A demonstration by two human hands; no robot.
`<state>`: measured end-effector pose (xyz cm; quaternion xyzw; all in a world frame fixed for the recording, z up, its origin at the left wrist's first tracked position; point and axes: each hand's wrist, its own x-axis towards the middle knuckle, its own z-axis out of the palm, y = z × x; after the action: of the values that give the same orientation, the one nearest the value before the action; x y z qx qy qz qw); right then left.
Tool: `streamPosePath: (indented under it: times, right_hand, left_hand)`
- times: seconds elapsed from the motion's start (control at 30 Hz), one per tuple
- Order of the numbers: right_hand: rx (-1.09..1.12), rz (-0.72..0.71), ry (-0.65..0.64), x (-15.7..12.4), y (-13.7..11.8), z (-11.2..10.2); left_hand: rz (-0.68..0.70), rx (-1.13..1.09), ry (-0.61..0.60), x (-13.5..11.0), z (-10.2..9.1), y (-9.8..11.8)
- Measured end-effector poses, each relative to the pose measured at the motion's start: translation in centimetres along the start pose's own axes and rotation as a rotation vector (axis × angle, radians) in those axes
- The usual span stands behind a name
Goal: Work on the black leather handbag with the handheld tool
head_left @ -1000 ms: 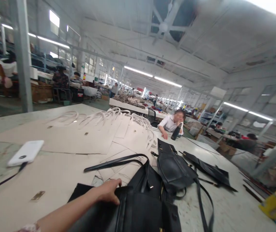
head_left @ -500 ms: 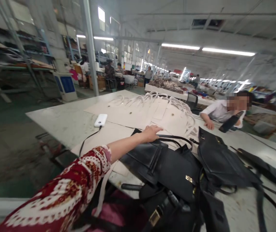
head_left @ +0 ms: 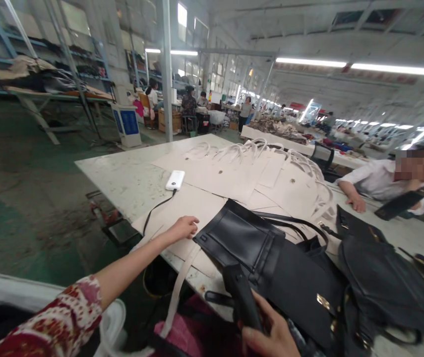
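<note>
Long rows of worktables and strip lights fill the factory hall, and a pale, scuffed desk (head_left: pixel 122 178) is seen in the foreground. At the left of it, a white power bank (head_left: pixel 175 180) is laid with its black cable (head_left: pixel 154 212) trailing off the near edge. The left hand (head_left: pixel 184 228) is stretched out over the near end of the cream bag panels (head_left: pixel 204 201), just beside the corner of the black handbag (head_left: pixel 267 258); its grip is loosely curled and nothing is seen to be held in it. A cream strap (head_left: pixel 176 292) is hung over the desk edge below. Further along, the handbag is lain flat on the desk, flap side up, with a gold clasp showing. At the lower edge, the right hand (head_left: pixel 271 334) is clenched around a black strap (head_left: pixel 242 297) of that bag. To the right, more black bags (head_left: pixel 383 282) are piled, apparently not yet handled. By the look of it, one bag is only just being taken up, while the cream panels with looped handles (head_left: pixel 271 153) are left spread behind. Across the desk a seated person (head_left: pixel 379 181) is leaned on one arm.
</note>
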<state>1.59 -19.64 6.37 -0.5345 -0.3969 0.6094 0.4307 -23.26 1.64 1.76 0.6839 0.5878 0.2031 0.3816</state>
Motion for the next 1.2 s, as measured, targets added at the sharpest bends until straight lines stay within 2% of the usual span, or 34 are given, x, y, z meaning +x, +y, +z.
streamPosePath:
  times: [0.07, 0.13, 0.23, 0.37, 0.53, 0.6, 0.7, 0.83, 0.93, 1.07, 1.13, 1.2]
  right_hand:
    - [0.019, 0.105, -0.216, 3.7, -1.0, 1.3]
    - [-0.002, 0.147, -0.284, 6.8, -2.1, 2.4]
    - [-0.044, 0.18, -0.329, 10.1, -3.6, 3.5]
    - [-0.114, 0.233, -0.396, 12.7, -4.8, 5.0]
    - [-0.175, 0.223, -0.368, 14.9, -4.7, 7.9]
    - [-0.167, 0.169, -0.326, 14.5, -4.3, 8.8]
    - [-0.134, 0.103, -0.251, 12.4, -3.3, 9.1]
    - [-0.081, 0.144, -0.222, 9.5, -2.4, 8.5]
    - [-0.05, 0.135, -0.188, 9.3, -2.2, 8.8]
    - [-0.041, 0.074, -0.065, 9.2, -2.2, 9.3]
    - [-0.033, 0.07, -0.031, 7.8, -2.2, 8.3]
    - [-0.003, 0.081, -0.015, 5.3, -2.1, 6.0]
  left_hand:
    - [0.034, -0.006, -0.038, 0.5, 0.4, 0.3]
    - [0.102, 0.0, -0.089, 0.9, 0.2, 0.6]
    - [0.198, 0.001, -0.196, 1.6, -0.9, 0.7]
    - [0.213, -0.022, -0.34, 3.0, -2.2, 0.4]
    - [0.205, -0.001, -0.375, 4.5, -2.1, 0.7]
    - [0.22, 0.017, -0.369, 4.7, -2.0, 0.8]
    - [0.236, 0.035, -0.37, 4.7, -1.8, 0.7]
    - [0.234, 0.08, -0.377, 5.1, -1.5, 0.8]
    - [0.212, 0.157, -0.365, 5.5, -1.3, 1.5]
    - [0.217, 0.269, -0.314, 5.5, -1.0, 2.3]
    - [0.232, 0.313, -0.279, 5.1, -0.8, 2.4]
    - [0.241, 0.349, -0.24, 4.5, -0.6, 2.3]
